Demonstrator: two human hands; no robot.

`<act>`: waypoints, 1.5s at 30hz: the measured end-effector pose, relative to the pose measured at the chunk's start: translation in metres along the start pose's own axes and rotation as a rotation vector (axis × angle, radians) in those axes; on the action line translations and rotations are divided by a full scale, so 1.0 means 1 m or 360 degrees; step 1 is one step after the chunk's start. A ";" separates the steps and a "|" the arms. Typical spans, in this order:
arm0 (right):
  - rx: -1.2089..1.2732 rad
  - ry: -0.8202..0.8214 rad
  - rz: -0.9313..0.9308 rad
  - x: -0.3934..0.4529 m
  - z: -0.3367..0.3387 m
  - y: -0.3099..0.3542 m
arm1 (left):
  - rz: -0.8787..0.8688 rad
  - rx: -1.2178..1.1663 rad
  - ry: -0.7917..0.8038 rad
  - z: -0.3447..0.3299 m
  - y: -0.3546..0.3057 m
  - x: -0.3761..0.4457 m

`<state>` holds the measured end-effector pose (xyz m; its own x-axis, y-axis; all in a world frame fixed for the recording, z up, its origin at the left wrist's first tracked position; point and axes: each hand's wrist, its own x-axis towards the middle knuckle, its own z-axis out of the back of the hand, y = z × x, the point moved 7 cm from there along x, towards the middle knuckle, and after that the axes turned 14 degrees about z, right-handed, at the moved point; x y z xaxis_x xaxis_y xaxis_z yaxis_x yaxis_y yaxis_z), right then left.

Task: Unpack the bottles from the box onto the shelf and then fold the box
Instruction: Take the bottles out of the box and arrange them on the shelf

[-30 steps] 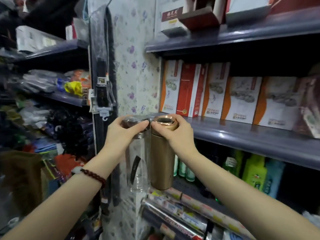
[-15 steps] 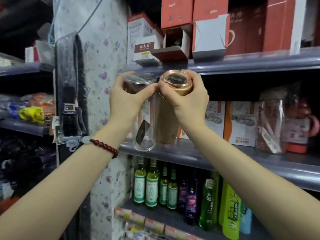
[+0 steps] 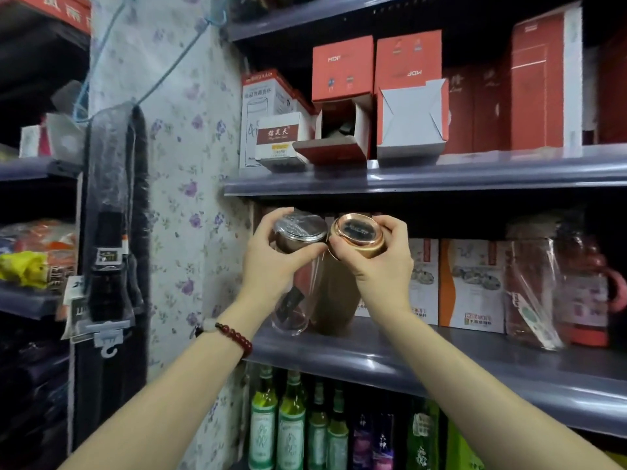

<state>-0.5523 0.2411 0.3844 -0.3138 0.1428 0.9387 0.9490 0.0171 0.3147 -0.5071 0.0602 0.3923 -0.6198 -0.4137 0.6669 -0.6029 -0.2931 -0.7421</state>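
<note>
The left hand (image 3: 271, 266) is clamped around the lid end of the clear glass bottle (image 3: 293, 286); the right hand (image 3: 380, 266) grips the gold bottle (image 3: 339, 293) likewise. Both bottles touch, tilted, bases on the middle shelf (image 3: 441, 364). An open red box (image 3: 339, 130) sits above, contents unclear.

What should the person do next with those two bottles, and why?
Probably push both further back, then let go. The left hand grips the clear glass bottle and the right hand the gold bottle, both apparently resting near the front edge of the grey shelf.
</note>
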 end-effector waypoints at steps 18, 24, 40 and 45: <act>-0.0107 0.0252 -0.0502 0.035 -0.048 -0.059 | 0.0426 0.0031 0.0049 0.000 0.051 0.077; -0.0184 0.0402 -0.0634 0.023 -0.059 -0.091 | 0.0837 -0.0204 0.0184 -0.010 0.078 0.081; -0.0251 0.0397 -0.0548 0.014 -0.062 -0.094 | 0.0655 0.0063 0.0015 -0.010 0.078 0.087; -0.0583 0.0668 -0.0477 -0.005 -0.054 -0.085 | 0.0546 0.0488 0.0084 0.000 0.072 0.059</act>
<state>-0.6328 0.1857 0.3611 -0.6195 -0.2176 0.7542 0.7701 -0.3547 0.5302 -0.5869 0.0144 0.3788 -0.7868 -0.4895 0.3759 -0.1867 -0.3918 -0.9009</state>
